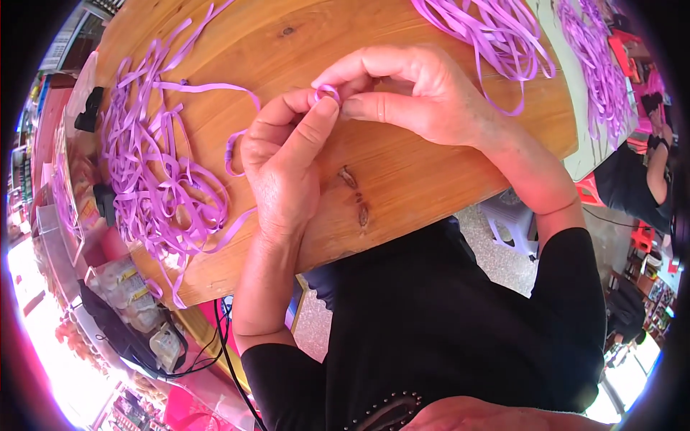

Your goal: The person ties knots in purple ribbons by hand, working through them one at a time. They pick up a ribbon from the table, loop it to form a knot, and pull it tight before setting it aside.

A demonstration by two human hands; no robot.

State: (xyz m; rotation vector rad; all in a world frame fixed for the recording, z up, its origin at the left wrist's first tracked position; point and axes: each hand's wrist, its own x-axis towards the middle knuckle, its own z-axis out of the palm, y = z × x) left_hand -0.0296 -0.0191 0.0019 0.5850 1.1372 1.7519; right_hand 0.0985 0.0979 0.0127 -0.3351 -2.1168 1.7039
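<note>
A small loop of purple ribbon (328,89) stands up between the fingertips of both hands, above the wooden table. My left hand (287,147) is closed in a pinch, thumb against the bent fingers, on the loop's lower side. From the right, my right hand (417,93) meets it, its thumb and index fingertips closing on the same ribbon. More ribbon trails from behind my left hand, with a small knotted or wrapped part (230,149) beside the wrist. A tangled heap of purple ribbon (162,165) lies at the left of the table.
Long loops of purple ribbon (496,36) lie at the table's far right. Past that edge, another purple bundle (593,72) rests on a pale surface. The wooden table (417,194) ends close to my body. A pale plastic stool (509,219) stands below; another person (636,176) is at right.
</note>
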